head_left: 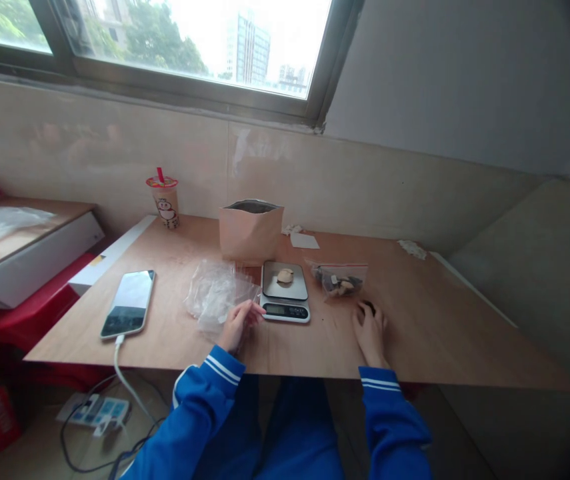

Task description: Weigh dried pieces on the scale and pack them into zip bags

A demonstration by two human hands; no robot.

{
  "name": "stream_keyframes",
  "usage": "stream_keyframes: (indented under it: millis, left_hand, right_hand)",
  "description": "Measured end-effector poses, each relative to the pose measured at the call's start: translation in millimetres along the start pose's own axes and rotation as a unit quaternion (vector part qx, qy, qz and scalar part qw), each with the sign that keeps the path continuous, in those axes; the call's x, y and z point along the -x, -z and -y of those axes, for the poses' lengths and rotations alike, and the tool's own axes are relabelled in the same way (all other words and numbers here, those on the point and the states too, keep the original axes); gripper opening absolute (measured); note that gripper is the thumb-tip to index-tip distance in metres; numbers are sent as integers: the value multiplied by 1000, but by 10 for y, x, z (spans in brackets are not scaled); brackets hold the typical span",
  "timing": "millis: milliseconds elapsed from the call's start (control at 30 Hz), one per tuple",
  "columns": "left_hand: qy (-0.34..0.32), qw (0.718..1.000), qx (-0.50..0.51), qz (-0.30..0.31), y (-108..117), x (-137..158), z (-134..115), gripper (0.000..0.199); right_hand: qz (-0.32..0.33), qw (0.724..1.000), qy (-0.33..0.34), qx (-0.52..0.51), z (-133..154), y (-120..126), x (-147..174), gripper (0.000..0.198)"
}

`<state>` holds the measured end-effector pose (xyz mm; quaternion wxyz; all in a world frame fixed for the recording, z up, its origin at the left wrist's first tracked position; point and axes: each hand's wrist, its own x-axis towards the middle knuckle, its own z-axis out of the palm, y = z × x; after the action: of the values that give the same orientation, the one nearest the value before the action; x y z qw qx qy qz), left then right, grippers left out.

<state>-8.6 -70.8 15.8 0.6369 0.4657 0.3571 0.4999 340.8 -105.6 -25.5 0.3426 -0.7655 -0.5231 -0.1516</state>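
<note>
The left hand [239, 324] lay by plastic bags [212, 292], its grip too indistinct to tell; the right hand [371, 330], well apart, was closed on a dark piece [367, 306] near a zip bag [339, 279]. Between the hands sat a scale [287, 292] bearing a pale piece [285, 275]. The tabletop [439, 327] stretched rightward beyond the right hand, its front edge beneath both blue cuffs [225, 367].

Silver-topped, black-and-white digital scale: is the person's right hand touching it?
Apart. The head view shows a strip of brown wooden tabletop plainly separating the right hand from the scale.
</note>
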Motion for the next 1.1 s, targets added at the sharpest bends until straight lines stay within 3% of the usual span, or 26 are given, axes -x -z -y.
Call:
stream_keyframes:
  millis: [67,133,333,433,500,600,733,867,967,1100]
  left_hand:
    - [3,1000,-4,-3,-3,1,-5,47]
    - [3,1000,-3,-9,-7,4,-15,47]
    - [14,1000,12,-14,-13,5,-9,46]
    - [18,1000,18,-18,-10,3,4,46]
    - [19,999,19,-21,-8,3,6,46]
    - [18,999,22,-20,-9,-1,6,46]
    - [8,1000,13,-13,-3,-10,21,45]
    - [-27,999,-40,-26,12,-1,31,49]
    - [-95,983,-149,-48,-17,37,-13,49]
    - [-186,930,-317,-23,-143,98,-136,39]
  right_hand:
    - [25,1000,-3,-15,-74,42,31,33]
    - [40,997,-23,-58,47,112,46,34]
    - [143,947,-60,-281,1094,356,-136,39]
    - [144,942,-17,-302,1531,383,-337,41]
    - [150,945,3,-291,1631,363,-393,44]
    - [131,953,-16,-274,1463,300,-259,45]
    - [84,970,-45,-222,924,194,192,44]
    - [82,984,-12,-157,557,108,524,38]
    - [71,991,15,-115,546,112,572,34]
    - [68,989,53,-121,876,235,536,30]
